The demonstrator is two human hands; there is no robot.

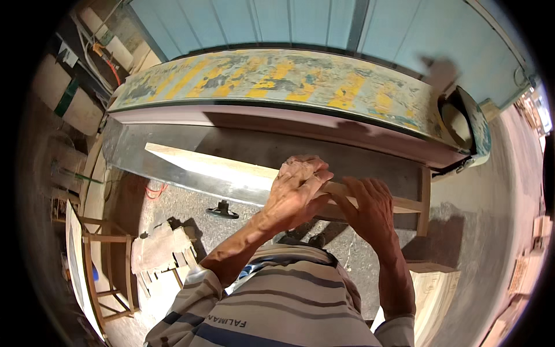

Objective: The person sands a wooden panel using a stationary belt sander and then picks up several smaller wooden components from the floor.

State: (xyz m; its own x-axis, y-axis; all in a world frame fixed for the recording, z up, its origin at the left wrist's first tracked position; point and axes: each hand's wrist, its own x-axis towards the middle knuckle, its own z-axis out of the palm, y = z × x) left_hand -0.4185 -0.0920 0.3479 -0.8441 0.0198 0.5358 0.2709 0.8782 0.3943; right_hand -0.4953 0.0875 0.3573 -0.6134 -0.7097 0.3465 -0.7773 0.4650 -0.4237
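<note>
A long pale wooden board (222,166) lies slantwise over a grey metal table (133,141), its far-left end tapering. My left hand (298,188) is closed over the board near its middle, fingers bent. Just to the right, my right hand (373,211) grips the same piece, with its fingers over the top and the thumb on the near side. The stretch of board under both hands is partly hidden. Beyond the board runs the pinkish upright band (260,121) of a long machine that looks like an edge sander, apart from my hands.
The machine's worn top (277,75) has yellow and green patches, with a rounded drum end (471,124) at right. A wooden crosspiece (425,199) edges the table's right end. A black knob (222,210) sits below the table, a wooden stand (107,266) at left, stacked timber (436,295) at right.
</note>
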